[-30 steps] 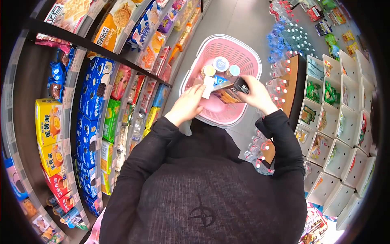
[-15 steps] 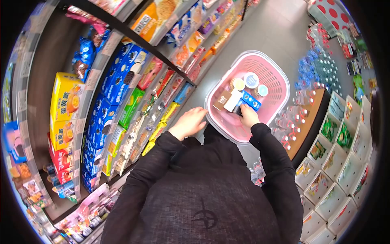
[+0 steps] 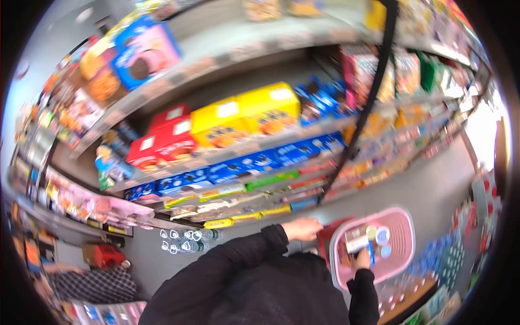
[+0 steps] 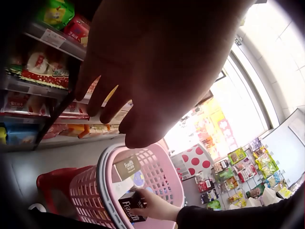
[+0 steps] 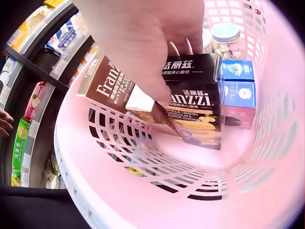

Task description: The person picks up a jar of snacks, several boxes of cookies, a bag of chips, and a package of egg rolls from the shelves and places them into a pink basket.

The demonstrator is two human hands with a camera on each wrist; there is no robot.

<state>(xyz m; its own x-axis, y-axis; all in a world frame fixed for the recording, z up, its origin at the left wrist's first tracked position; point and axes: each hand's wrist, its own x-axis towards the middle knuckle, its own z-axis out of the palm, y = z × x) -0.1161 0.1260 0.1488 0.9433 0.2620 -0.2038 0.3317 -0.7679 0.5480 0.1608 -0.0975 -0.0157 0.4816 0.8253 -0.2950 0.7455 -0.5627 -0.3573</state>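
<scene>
Inside the pink basket (image 3: 398, 275), my right hand (image 5: 143, 43) grips a black Franzzi cookie box (image 5: 193, 107) between thumb and fingers. A brown Franzzi cookie box (image 5: 108, 86) leans beside it, tilted toward the basket wall. Behind them are a blue box (image 5: 241, 95) and a jar of small pale and pink pieces (image 5: 228, 45). Several round-lidded jars show there in the head view, one with a white lid (image 3: 382, 235). My left hand (image 3: 303, 229) holds nothing, its fingers extended, just outside the basket rim on the shelf side.
Snack shelves carry yellow boxes (image 3: 271, 111), red boxes (image 3: 170, 138) and blue boxes (image 3: 244, 167). Bottles (image 3: 187, 241) stand on the floor at left. A red object (image 4: 52, 183) shows beside the basket's base. Another person in checked clothing (image 3: 92, 284) is at lower left.
The view has swung left toward the shelves. My left hand let go of the brown box, now in the basket, and drew away. My right hand lowered the black box into the basket.
</scene>
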